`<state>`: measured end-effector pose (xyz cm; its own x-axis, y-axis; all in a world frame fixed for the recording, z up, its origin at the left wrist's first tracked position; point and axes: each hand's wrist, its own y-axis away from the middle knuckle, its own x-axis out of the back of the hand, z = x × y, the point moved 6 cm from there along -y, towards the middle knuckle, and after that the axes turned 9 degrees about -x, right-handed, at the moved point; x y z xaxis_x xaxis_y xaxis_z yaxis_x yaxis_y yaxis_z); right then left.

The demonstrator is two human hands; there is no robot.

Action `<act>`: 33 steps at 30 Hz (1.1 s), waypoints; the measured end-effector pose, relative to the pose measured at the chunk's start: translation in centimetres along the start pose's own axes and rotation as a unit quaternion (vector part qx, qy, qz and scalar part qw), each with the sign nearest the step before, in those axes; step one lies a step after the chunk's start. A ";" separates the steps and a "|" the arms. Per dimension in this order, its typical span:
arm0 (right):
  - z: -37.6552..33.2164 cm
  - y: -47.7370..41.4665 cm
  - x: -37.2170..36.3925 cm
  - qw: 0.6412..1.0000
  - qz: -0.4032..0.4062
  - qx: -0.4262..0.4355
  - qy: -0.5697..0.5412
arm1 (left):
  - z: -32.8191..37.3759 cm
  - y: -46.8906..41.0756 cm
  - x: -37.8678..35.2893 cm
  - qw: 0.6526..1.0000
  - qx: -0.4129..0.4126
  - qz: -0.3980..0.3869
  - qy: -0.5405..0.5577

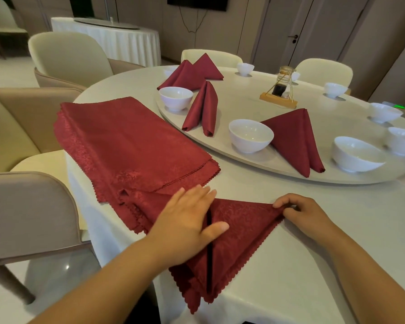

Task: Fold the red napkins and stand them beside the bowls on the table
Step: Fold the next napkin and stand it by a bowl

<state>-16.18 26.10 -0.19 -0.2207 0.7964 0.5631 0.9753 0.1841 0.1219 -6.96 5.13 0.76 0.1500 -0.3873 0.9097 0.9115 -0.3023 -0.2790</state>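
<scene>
Head view: the red napkin [241,232] lies part-folded at the bench's [302,277] near edge. The left hand [187,220] presses it flat with straight fingers, and the right hand [302,212] pinches its right corner. The cloth looks soft, light and probably slippery, so it is best held by its corners and creases.

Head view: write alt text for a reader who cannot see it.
A left hand presses flat on a red napkin half-folded on a white table while the right hand pinches its right corner. Beyond lie a stack of flat napkins and folded napkins standing beside white bowls.
</scene>
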 end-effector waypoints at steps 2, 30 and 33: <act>0.0 0.2 0.2 1.000 0.003 -0.015 -0.008 | 0.3 -0.1 -1.5 0.998 0.016 -0.034 -0.054; -1.7 -0.8 -3.6 0.913 0.041 -0.030 0.404 | -1.2 1.1 -2.9 0.986 0.122 -0.033 -0.104; -5.2 0.0 -5.8 0.927 0.062 0.074 0.362 | -1.2 1.3 -3.6 0.993 0.092 0.008 -0.077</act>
<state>-14.89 18.44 0.78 0.0071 0.2303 0.9731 0.9694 0.2372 -0.0632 -6.81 5.12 -3.27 0.2087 -0.2487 0.9458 0.9611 -0.1268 -0.2455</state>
